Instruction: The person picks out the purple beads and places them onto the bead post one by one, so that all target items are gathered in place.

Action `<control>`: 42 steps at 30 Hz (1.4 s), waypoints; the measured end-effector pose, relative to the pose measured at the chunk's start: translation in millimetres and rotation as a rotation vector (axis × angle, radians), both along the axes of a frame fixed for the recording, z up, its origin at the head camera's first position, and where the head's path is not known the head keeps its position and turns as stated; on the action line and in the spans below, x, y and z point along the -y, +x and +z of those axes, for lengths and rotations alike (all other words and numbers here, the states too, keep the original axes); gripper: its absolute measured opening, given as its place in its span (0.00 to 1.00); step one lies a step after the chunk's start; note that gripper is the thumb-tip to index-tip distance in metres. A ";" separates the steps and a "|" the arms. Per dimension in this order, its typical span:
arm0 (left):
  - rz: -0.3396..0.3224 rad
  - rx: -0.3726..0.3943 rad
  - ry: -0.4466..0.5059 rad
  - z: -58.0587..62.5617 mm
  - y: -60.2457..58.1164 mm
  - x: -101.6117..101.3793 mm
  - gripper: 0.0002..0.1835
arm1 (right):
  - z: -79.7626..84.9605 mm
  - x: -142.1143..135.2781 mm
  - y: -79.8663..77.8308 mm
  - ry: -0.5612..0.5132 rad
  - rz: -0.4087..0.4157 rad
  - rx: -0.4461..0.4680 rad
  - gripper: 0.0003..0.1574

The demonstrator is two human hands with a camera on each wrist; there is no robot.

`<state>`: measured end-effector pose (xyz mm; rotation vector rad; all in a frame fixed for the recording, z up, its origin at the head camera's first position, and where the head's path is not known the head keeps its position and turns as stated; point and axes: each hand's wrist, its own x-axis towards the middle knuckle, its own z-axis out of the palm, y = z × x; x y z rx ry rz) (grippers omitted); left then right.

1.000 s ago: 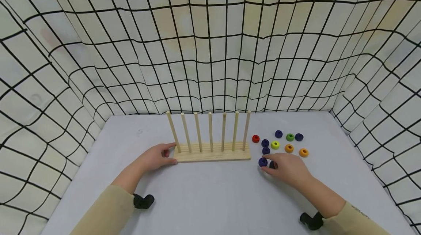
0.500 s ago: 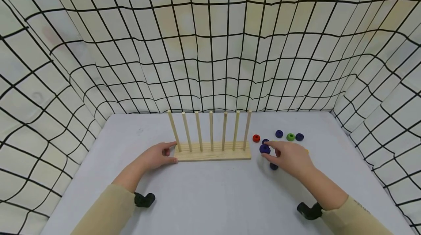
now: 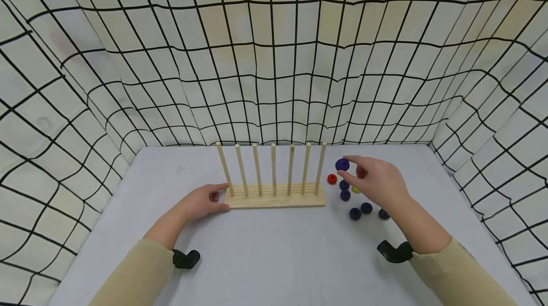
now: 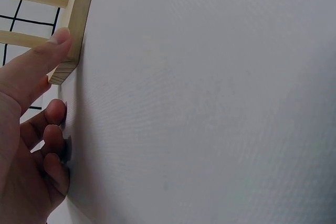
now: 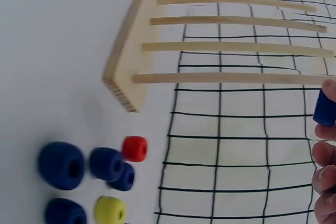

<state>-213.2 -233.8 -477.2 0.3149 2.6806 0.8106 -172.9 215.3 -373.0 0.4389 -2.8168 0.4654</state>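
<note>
A pale wooden peg rack (image 3: 276, 201) with a row of several upright pegs stands on the white table. My left hand (image 3: 204, 202) pinches its left end, thumb on the front and index finger behind; the thumb (image 4: 52, 48) on the base shows in the left wrist view. My right hand (image 3: 376, 180) holds a dark blue bead (image 3: 342, 165) between thumb and fingertips, raised just right of the rightmost peg (image 3: 321, 168). In the right wrist view this blue bead (image 5: 325, 109) is close to that peg's top end.
On the table right of the rack lie a red bead (image 3: 332, 179), a partly hidden yellow bead (image 3: 356, 190) and several dark blue beads (image 3: 355, 213). My right hand covers part of this area. Behind the table rises a white wall with black netting (image 3: 274, 77).
My right hand has picked up a dark blue bead from the table and lifted it up and away, toward the peg tops. My left hand stays at the rack's end.
</note>
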 end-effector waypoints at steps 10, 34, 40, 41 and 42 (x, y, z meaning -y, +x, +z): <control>-0.001 -0.002 -0.005 -3.2 -1.4 1.3 0.43 | 31.0 15.1 -8.7 -0.050 -0.005 -0.066 0.31; 0.016 0.009 -0.006 -1.3 -0.2 -1.0 0.42 | 32.3 33.8 -24.1 -0.160 -0.038 0.027 0.32; 0.012 0.001 -0.006 -3.7 -0.8 1.3 0.43 | 30.7 38.7 -26.8 -0.183 -0.046 0.046 0.33; 0.013 0.001 -0.006 -4.3 -1.0 1.7 0.43 | 30.4 39.6 -27.2 -0.189 -0.045 0.050 0.33; 0.015 0.001 -0.004 -4.7 -1.2 2.0 0.43 | 29.9 40.3 -27.6 -0.197 -0.045 0.053 0.34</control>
